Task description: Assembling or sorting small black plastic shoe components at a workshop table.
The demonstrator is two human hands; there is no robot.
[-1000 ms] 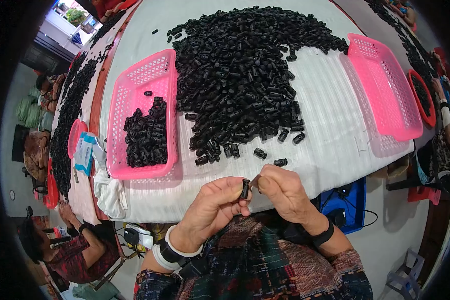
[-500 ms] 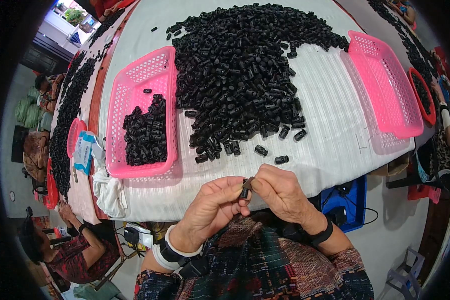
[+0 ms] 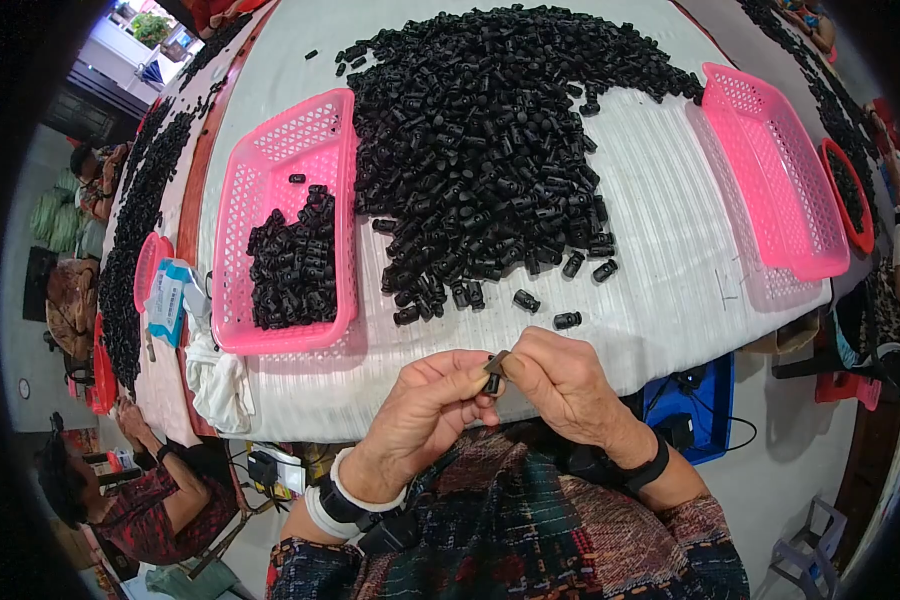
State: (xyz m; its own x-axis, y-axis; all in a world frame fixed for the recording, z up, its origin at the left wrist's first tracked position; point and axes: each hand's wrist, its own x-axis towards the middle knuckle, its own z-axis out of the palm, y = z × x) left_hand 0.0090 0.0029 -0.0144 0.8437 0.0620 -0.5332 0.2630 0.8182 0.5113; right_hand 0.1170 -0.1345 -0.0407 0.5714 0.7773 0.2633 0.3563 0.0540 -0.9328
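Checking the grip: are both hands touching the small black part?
Touching. The head view shows left hand and right hand fingertips pinching the small black part.

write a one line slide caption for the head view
Both hands, left hand and right hand, pinch one small black part at the table edge, below a black parts heap between two pink baskets.

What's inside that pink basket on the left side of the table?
The left pink basket holds a heap of small black plastic pieces in its nearer half, with one or two lying loose farther back. The far end shows bare mesh. Whatever lies beneath the heap is covered.
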